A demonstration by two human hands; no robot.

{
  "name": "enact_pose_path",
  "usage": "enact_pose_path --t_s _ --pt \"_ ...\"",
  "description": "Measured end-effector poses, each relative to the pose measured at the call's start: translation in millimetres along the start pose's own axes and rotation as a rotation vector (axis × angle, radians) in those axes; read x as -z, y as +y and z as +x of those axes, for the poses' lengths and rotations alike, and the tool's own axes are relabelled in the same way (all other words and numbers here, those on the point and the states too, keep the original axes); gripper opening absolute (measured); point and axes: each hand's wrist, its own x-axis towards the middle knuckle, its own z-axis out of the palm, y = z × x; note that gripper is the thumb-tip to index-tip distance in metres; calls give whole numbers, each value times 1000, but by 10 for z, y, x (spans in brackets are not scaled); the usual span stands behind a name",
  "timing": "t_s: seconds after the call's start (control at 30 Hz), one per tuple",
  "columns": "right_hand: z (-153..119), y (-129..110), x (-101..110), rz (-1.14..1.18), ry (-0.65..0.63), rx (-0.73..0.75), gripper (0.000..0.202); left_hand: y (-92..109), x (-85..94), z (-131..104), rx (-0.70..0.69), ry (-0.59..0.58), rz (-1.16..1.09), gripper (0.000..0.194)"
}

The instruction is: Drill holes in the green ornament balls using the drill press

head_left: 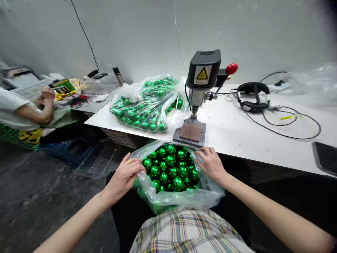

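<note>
On my lap, against the table's front edge, rests an open clear plastic bag (pixel 168 198) full of shiny green balls (pixel 173 172). My left hand (pixel 127 175) grips the bag's left rim, fingers closed over the folded plastic. At the right rim is my right hand (pixel 210 162), its fingers bent over the plastic edge, thumb toward the balls. Just beyond the bag stands a small bench drill press (pixel 204 70) with a red-knobbed lever and a brown plate (pixel 191 131) on its base.
A second plastic bag of green balls (pixel 142 112) lies on the white table (pixel 226 137), left of the press. A black headset (pixel 253 96), cables and a phone (pixel 325 157) are at the right. A co-worker (pixel 28 109) sits at far left beside a blue crate (pixel 68 151).
</note>
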Motion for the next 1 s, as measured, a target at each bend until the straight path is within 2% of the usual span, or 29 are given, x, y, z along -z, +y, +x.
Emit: enact_pose_path --t_s 0.13,0.23,0.3,0.4,0.5,0.6,0.67,0.73,0.77,0.8,0.83,0.9,0.97,1.0 --pt "-268 207 -51 43 -18 -152 47 84 -62 46 -49 31 -26 24" --pt "-398 391 -8 161 -78 -154 47 130 -109 126 -63 84 -60 25" --pt "-390 547 104 205 -48 -170 46 145 -128 195 -54 136 -96 23" --pt "-240 795 362 195 73 -238 37 134 -107 294 11 232 -176 20" --pt "-69 909 603 178 138 -266 26 71 -13 377 52 255 -238 18" --pt "-49 723 738 150 194 -236 25 -28 88 466 119 315 -269 15" --pt "-143 436 738 180 194 -44 36 -80 99 529 191 354 -311 16" --pt "-284 111 653 280 34 265 58 -103 60 584 221 346 -362 18" --pt "-354 -32 590 273 -57 342 75 -106 33 605 219 348 -384 18" --pt "-411 -147 526 223 -127 361 79 -107 7 620 214 361 -403 18" --pt "-450 -227 474 180 -189 350 65 -107 -10 630 211 384 -420 17" --pt "-468 -291 458 150 -269 317 19 -112 -6 634 210 453 -451 17" --pt "-421 -265 587 190 -224 359 19 -115 59 619 203 539 -485 18" --pt "-388 -239 691 213 -138 412 20 -110 109 606 189 594 -505 19"
